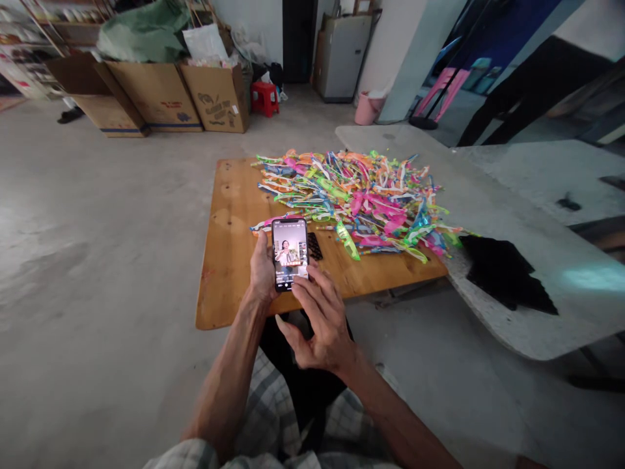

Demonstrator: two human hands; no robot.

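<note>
While the left hand [262, 272] grips a phone [288, 236] with illegible captions [291, 263], the right hand [323, 322] is open.

The smartphone [290, 251] is a slim slab with rounded corners and a thin black border around its lit screen [288, 242]. It stands in portrait, long side running away from the wearer, face turned up, held in the left hand [262, 272] above the near part of the wooden table [215, 273]. The display glows with a figure in a light top against a pale room, a band of lettering across it and smaller text beneath. Fingers of the right hand [319, 322] overlap its lower right corner; whether they touch the glass is hard to tell.
</note>
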